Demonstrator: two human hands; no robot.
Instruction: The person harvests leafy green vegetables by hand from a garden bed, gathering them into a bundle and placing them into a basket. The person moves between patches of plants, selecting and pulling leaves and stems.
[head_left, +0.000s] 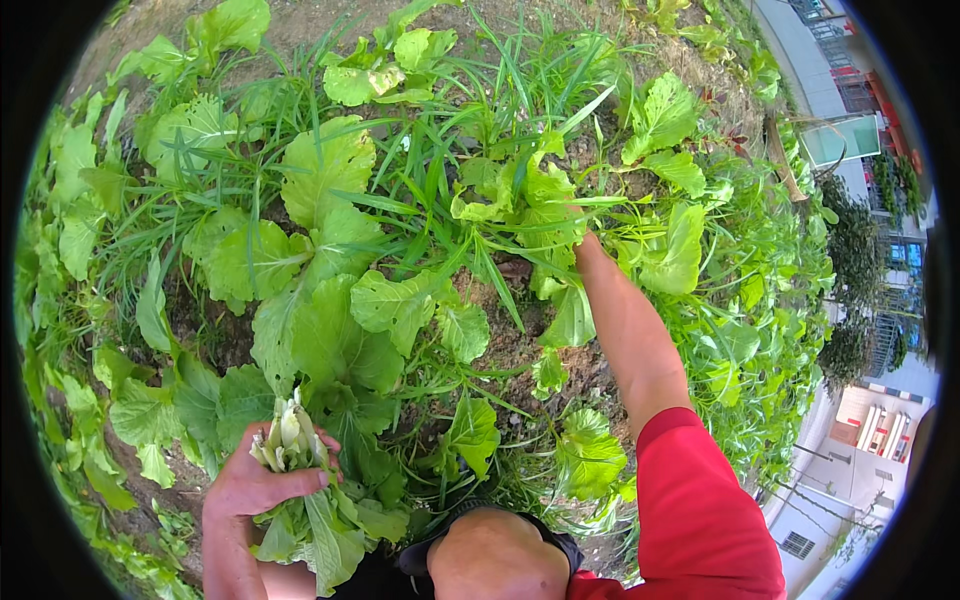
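My left hand grips a bunch of picked leafy greens at the lower left. Its pale cut or torn stem ends point up past my thumb, and the leaves hang below. My right hand reaches down into a leafy green plant. Leaves cover its fingers, so what they hold or touch is hidden. Just left of the right forearm, a lower leaf of that plant spreads over the soil. Large broad leaves with small holes grow between my two hands.
Long grass blades grow among the greens. Brown soil shows between the plants. My bare knee is at the bottom edge. Denser greenery lies to the right, with a wooden stick and pale buildings beyond.
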